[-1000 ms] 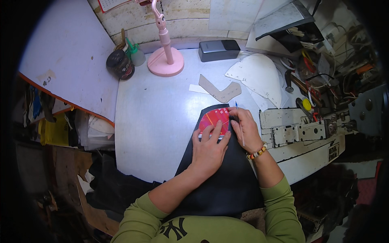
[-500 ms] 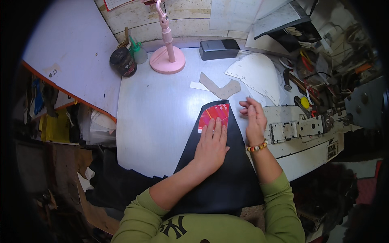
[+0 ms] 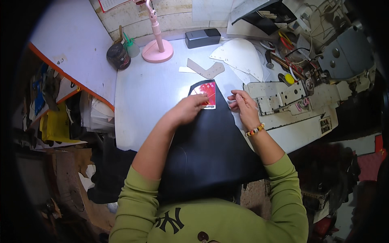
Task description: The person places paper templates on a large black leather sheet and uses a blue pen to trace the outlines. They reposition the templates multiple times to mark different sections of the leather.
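Black fabric panel, big and tapered, lies flat on the white worktable, wide end hanging off the near edge toward the person, narrow tip pointing away. Red patch with a pale lower edge sits on that tip. Left hand lies palm down on the panel just left of the patch, fingers loosely together and reaching onto the patch's lower left corner; it grips nothing. Right hand is just right of the panel's tip, at its right edge, fingers curled in a narrow pinch; whether anything is between them cannot be told. Beaded bracelet on the right wrist. Both sleeves are green.

Right of the panel: sewing machine, cream bed touching or nearly touching the right hand, grey head further right. Beyond the panel's tip: tan cardboard template, angled shape, lying flat. Right of that, white curved pattern piece. Further back from the panel: black box, pink lamp base with upright stem, dark round jar to its left. Left of the panel, bare tabletop, then a stack of stuff off the table edge, too cluttered to tell.
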Action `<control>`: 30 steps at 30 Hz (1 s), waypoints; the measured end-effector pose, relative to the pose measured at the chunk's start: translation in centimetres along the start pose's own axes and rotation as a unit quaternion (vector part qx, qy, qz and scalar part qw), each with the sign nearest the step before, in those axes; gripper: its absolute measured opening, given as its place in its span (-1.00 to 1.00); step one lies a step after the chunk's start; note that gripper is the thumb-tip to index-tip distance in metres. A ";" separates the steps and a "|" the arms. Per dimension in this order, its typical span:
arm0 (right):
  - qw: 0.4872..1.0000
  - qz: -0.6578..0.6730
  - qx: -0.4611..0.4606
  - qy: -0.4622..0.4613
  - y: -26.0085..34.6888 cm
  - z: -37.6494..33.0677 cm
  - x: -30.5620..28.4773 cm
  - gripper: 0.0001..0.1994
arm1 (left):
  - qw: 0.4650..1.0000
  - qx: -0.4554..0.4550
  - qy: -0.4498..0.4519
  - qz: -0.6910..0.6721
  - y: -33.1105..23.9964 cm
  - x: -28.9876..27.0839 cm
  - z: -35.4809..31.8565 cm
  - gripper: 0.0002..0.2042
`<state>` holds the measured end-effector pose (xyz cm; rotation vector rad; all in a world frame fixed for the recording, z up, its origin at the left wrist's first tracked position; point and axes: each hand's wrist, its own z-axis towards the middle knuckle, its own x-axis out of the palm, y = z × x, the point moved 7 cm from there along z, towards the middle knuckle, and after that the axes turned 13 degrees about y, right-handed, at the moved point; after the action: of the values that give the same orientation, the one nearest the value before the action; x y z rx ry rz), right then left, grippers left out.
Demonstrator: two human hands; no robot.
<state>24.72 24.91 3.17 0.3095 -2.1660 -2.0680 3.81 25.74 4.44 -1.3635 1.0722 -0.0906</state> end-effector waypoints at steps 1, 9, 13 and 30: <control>1.000 0.010 0.003 0.013 -0.1 -0.8 0.4 -0.72 | 0.993 -0.021 0.003 -0.115 0.5 -0.3 0.0 -0.66; 0.973 -0.203 -0.056 0.090 1.6 -4.2 3.9 -0.74 | 0.961 -0.092 0.039 -0.259 0.9 -1.4 0.2 -0.61; 0.960 -0.269 -0.038 0.073 1.5 -3.8 5.1 -0.76 | 0.966 -0.055 0.025 -0.250 1.1 -1.3 0.3 -0.62; 0.866 -0.470 -0.168 0.036 2.2 -4.2 7.6 -0.63 | 0.977 -0.168 -0.111 -0.072 2.0 -5.0 3.9 -0.81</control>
<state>18.20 19.15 5.27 1.6193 -1.6772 -2.7296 2.59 32.19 4.99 -1.7116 0.8237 0.1411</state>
